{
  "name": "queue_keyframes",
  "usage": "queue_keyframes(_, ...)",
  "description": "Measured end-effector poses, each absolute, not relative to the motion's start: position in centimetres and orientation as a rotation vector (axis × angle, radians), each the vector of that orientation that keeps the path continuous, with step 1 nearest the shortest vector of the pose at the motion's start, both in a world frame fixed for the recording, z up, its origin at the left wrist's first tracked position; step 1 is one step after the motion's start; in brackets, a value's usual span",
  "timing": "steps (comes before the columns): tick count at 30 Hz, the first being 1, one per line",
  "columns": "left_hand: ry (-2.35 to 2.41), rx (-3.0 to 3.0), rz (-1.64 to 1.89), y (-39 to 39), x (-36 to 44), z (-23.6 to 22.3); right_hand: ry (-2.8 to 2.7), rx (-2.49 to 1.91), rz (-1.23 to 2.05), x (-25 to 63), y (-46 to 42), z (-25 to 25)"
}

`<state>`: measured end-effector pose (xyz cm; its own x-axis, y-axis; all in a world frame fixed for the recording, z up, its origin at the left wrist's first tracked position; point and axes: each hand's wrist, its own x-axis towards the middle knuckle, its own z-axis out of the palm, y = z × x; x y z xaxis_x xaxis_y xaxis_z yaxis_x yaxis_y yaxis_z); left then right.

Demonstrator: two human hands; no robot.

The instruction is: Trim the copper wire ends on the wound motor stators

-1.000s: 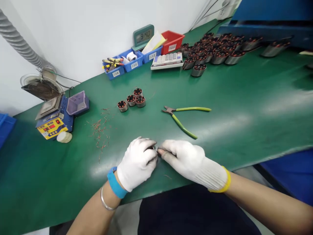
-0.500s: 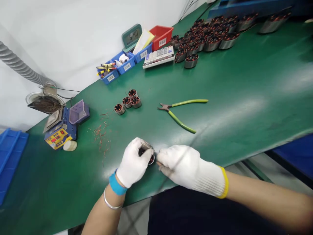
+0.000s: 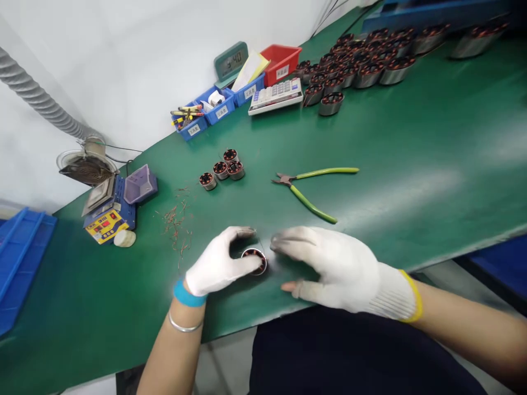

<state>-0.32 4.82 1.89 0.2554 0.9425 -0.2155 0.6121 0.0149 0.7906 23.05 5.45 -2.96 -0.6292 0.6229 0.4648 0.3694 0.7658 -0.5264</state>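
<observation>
A small wound motor stator (image 3: 254,253), a metal ring with copper coils, sits on the green table (image 3: 391,153) near its front edge. My left hand (image 3: 218,262), in a white glove, is open beside it; the thumb lies across the stator's top and the fingers stretch out behind it. A thin wire sticks up from the stator's far side. My right hand (image 3: 333,269), gloved in white with a yellow cuff, is open just right of the stator, thumb and fingers apart with nothing between them. Green-handled cutting pliers (image 3: 315,206) lie beyond it with their handles spread.
Several stators (image 3: 235,169) stand in a small group farther back, near copper wire scraps (image 3: 175,222). Many more stators (image 3: 368,74) crowd the back right. A calculator (image 3: 275,97), blue bins (image 3: 222,111), a red bin (image 3: 281,63) and a blue-and-yellow device (image 3: 106,226) line the wall.
Both hands have opened. My right hand has drawn back to the right, fingers spreading, and my left fingers have lifted off the stator, which is now more visible. The view has shifted slightly.
</observation>
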Motion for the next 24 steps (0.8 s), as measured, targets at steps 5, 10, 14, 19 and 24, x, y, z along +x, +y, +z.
queue_keyframes(5,1.554,1.835,0.248,3.9,-1.1,2.8,-2.579,-0.524,-0.003,21.9,6.7,-3.5)
queue_keyframes(10,1.645,1.987,0.234,4.1,0.3,2.0,-2.626,-0.699,-0.046,21.0,6.5,-4.2)
queue_keyframes(14,1.632,2.039,0.212,4.4,0.6,1.8,-2.666,-0.874,0.039,21.1,5.8,-4.1)
queue_keyframes(19,1.659,2.225,0.193,3.8,1.2,1.9,-2.538,-1.435,0.625,20.4,5.8,-1.7)
queue_keyframes(24,1.62,2.686,0.587,2.9,1.6,1.0,-1.925,-1.349,1.699,20.6,7.2,-0.9)
